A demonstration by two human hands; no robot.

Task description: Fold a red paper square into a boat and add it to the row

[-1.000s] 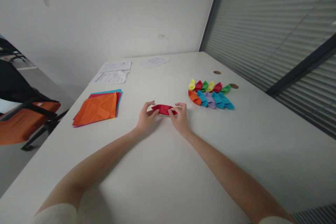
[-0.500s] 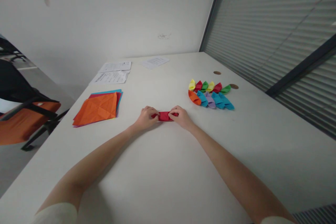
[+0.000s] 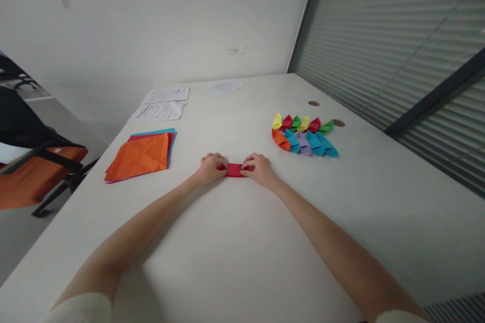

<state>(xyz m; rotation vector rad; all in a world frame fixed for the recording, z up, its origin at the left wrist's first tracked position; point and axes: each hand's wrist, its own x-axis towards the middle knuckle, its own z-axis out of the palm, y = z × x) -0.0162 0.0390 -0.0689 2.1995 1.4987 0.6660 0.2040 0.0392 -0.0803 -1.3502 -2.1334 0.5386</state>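
A narrow strip of folded red paper [image 3: 234, 170] lies on the white table [image 3: 227, 242] in front of me. My left hand [image 3: 212, 168] pinches its left end, and my right hand [image 3: 260, 169] pinches its right end. Both hands are closed, with the fingertips covering the strip's ends; only its middle shows. Off to the right are two rows of folded paper pieces, with yellow, red and green ones behind and an orange piece [image 3: 281, 139], a lilac piece [image 3: 303, 143] and blue ones in front.
On the left lies a stack of coloured paper sheets [image 3: 142, 154], orange on top. Printed pages [image 3: 162, 110] rest farther back, with another printed page [image 3: 225, 89] near the wall. An orange and black chair [image 3: 41, 169] stands beyond the left edge. Window blinds [image 3: 397, 45] line the right side.
Both hands have shifted very slightly left and toward me with the red paper strip. The hold at each end stays the same.
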